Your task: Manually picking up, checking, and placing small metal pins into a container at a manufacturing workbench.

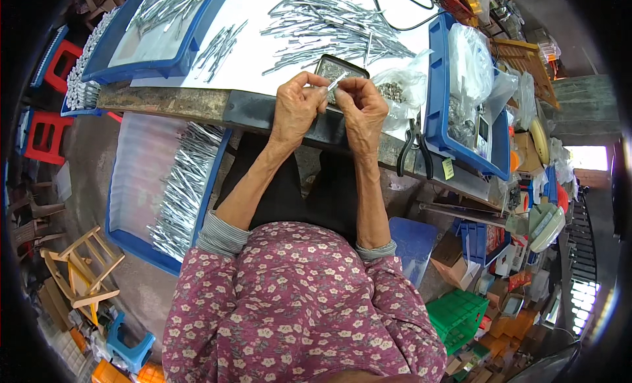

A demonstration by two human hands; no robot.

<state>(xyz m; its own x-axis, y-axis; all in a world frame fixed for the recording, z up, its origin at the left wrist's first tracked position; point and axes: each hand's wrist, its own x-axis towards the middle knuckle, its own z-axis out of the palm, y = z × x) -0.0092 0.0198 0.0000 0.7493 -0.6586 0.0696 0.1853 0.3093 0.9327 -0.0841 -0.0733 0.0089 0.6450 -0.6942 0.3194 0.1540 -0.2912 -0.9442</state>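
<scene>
Both hands meet above the near edge of the workbench. My left hand [296,108] pinches one end of a slim silvery metal piece [338,79] between thumb and forefinger. From the other side, my right hand [364,109] grips it near its other end with bent fingers. Just beyond the fingertips lies a small dark-rimmed tray [354,65] of tiny parts, partly hidden by the hands. A clear plastic bag [409,86] with small brownish metal parts rests right of my right hand. Farther back spreads a large heap of slim silvery rods [322,30], with a smaller bunch [222,48] to its left.
Dark-handled pliers [415,149] overhang the bench edge at right, beside a blue bin [436,80] of plastic bags. A blue tray [187,65] of rods stands at far left. Below the bench, another blue tray [131,165] holds more rods. A black cable [388,22] crosses the back.
</scene>
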